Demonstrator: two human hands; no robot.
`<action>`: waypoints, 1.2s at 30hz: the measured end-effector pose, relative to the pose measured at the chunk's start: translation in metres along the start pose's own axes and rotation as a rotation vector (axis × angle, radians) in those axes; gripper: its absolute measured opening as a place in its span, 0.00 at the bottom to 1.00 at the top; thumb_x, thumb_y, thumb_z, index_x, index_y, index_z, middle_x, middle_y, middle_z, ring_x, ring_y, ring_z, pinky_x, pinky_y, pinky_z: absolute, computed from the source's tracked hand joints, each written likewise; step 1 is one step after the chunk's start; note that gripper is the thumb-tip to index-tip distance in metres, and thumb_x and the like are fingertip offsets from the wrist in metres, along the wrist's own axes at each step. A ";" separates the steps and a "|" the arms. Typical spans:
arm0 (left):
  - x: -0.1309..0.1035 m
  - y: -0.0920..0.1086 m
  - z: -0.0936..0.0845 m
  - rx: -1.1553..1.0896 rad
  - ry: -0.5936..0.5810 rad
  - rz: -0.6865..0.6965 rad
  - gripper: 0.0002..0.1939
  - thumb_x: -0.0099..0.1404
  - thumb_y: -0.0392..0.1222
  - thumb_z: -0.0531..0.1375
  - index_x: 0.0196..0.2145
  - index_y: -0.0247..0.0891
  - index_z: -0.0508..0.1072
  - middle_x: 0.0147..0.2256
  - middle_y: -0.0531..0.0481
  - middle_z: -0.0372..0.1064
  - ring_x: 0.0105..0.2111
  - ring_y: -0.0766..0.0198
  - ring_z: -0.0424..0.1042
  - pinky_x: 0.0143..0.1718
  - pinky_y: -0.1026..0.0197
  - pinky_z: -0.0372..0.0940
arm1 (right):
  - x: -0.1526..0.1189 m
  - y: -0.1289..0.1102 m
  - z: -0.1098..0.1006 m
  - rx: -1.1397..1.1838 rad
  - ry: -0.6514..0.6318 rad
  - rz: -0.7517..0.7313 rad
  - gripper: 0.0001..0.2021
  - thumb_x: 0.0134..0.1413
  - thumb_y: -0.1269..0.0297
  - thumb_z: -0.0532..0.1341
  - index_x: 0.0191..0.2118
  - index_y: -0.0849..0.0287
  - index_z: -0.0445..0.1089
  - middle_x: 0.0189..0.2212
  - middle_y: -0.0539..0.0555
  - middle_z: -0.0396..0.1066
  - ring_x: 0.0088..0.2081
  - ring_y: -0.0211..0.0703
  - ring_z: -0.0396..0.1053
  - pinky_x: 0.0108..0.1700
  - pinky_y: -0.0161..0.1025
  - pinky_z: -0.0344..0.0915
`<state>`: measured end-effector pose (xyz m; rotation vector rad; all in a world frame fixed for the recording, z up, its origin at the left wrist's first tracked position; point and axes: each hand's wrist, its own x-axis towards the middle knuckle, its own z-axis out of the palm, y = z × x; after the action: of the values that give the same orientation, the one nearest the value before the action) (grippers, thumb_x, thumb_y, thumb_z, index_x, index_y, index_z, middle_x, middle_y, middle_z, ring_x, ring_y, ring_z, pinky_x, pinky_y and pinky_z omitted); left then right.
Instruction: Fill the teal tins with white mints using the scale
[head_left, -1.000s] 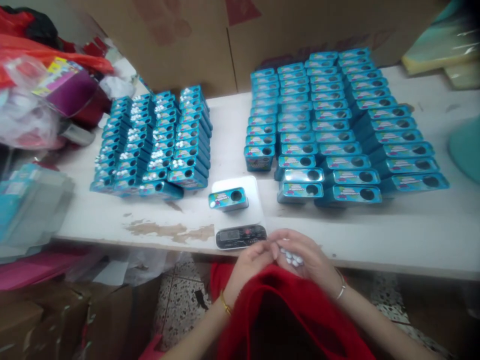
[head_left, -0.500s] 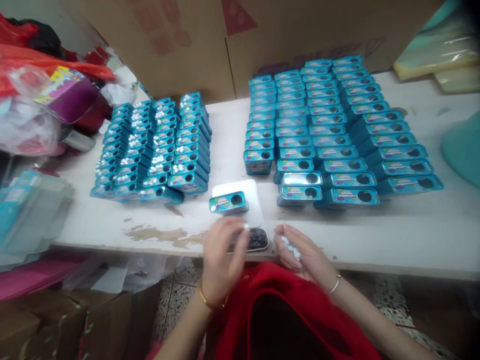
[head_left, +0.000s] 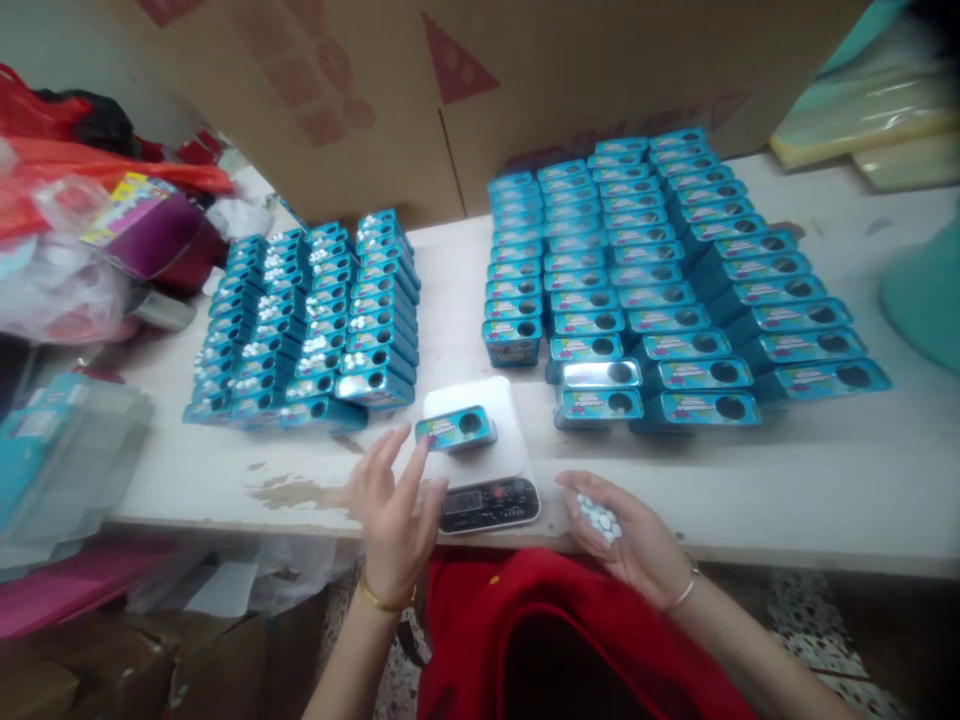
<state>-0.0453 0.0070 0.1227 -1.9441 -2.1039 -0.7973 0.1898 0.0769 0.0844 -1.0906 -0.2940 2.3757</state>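
Note:
A blue tin [head_left: 454,428] with a dark round opening stands on the white plate of a small scale [head_left: 499,400]. My left hand [head_left: 394,500] has its fingers spread at the tin's left end, a fingertip touching or very close to it; no pellet shows between the fingers. To the right of the scale, my right hand [head_left: 622,530] is cupped palm up around a heap of white pellets [head_left: 598,517]. The scale's black panel [head_left: 487,503] is uncovered; its reading is too blurred to tell.
Rows of blue tins with white pellets on top [head_left: 315,340] stand at the left. More rows of tins [head_left: 645,290] fill the right. Behind is a cardboard box [head_left: 375,100]; plastic bags [head_left: 60,260] lie far left.
My left hand has moved left off the scale's panel and its fingers have spread; the pellet at its fingertips no longer shows. My right palm has opened more. The view has shifted slightly.

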 end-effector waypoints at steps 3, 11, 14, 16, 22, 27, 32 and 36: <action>0.007 0.003 0.004 -0.042 -0.112 0.062 0.26 0.64 0.36 0.54 0.59 0.42 0.57 0.59 0.40 0.55 0.61 0.50 0.51 0.59 0.41 0.46 | 0.004 0.004 -0.009 -0.050 0.031 -0.013 0.09 0.50 0.64 0.62 0.37 0.62 0.70 0.22 0.47 0.62 0.16 0.26 0.50 0.16 0.27 0.45; 0.049 -0.004 -0.006 -0.279 -0.237 0.040 0.22 0.68 0.39 0.47 0.60 0.41 0.56 0.57 0.41 0.59 0.59 0.54 0.57 0.61 0.41 0.44 | 0.012 0.009 -0.017 -0.149 0.123 0.069 0.14 0.46 0.57 0.65 0.38 0.59 0.73 0.21 0.48 0.63 0.15 0.26 0.48 0.16 0.28 0.41; 0.074 -0.040 -0.003 -0.373 -0.230 -0.205 0.14 0.66 0.40 0.52 0.48 0.39 0.69 0.44 0.44 0.71 0.43 0.60 0.71 0.46 0.57 0.65 | 0.014 0.010 -0.019 -0.181 0.087 0.114 0.14 0.47 0.55 0.64 0.37 0.58 0.73 0.21 0.48 0.63 0.15 0.25 0.47 0.16 0.28 0.41; 0.090 -0.063 0.007 -0.442 -0.422 -0.265 0.11 0.65 0.43 0.54 0.41 0.37 0.71 0.36 0.47 0.71 0.32 0.65 0.71 0.36 0.63 0.66 | 0.017 0.011 -0.021 -0.196 0.088 0.129 0.15 0.46 0.53 0.64 0.37 0.57 0.73 0.22 0.48 0.65 0.15 0.25 0.49 0.17 0.28 0.44; 0.120 -0.077 0.050 -0.531 -0.956 -0.056 0.09 0.62 0.43 0.57 0.36 0.36 0.72 0.30 0.51 0.68 0.28 0.68 0.65 0.31 0.67 0.60 | 0.022 0.006 -0.018 -0.302 0.096 0.164 0.21 0.39 0.46 0.66 0.35 0.59 0.73 0.20 0.49 0.64 0.17 0.31 0.56 0.18 0.30 0.49; 0.128 -0.063 0.072 -0.510 -1.035 0.146 0.07 0.61 0.40 0.57 0.34 0.36 0.72 0.29 0.51 0.67 0.28 0.68 0.64 0.31 0.66 0.58 | 0.021 0.003 -0.015 -0.318 0.116 0.179 0.21 0.42 0.47 0.65 0.38 0.59 0.72 0.20 0.49 0.65 0.17 0.30 0.56 0.19 0.30 0.49; 0.130 -0.060 0.043 -0.489 -0.859 -0.002 0.08 0.63 0.42 0.55 0.31 0.36 0.70 0.26 0.53 0.65 0.25 0.69 0.61 0.28 0.67 0.56 | 0.021 0.005 -0.017 -0.320 0.059 0.163 0.18 0.48 0.50 0.62 0.39 0.60 0.71 0.20 0.48 0.64 0.17 0.29 0.51 0.19 0.30 0.42; 0.116 -0.046 -0.002 -0.533 -0.610 -0.052 0.06 0.63 0.41 0.57 0.31 0.36 0.69 0.28 0.51 0.66 0.28 0.68 0.64 0.30 0.65 0.59 | 0.021 0.004 -0.017 -0.323 0.028 0.154 0.17 0.50 0.52 0.62 0.39 0.60 0.71 0.21 0.47 0.65 0.15 0.27 0.48 0.19 0.31 0.38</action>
<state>-0.1063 0.1066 0.1660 -2.6995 -2.4536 -0.9383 0.1895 0.0843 0.0584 -1.3325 -0.6215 2.5041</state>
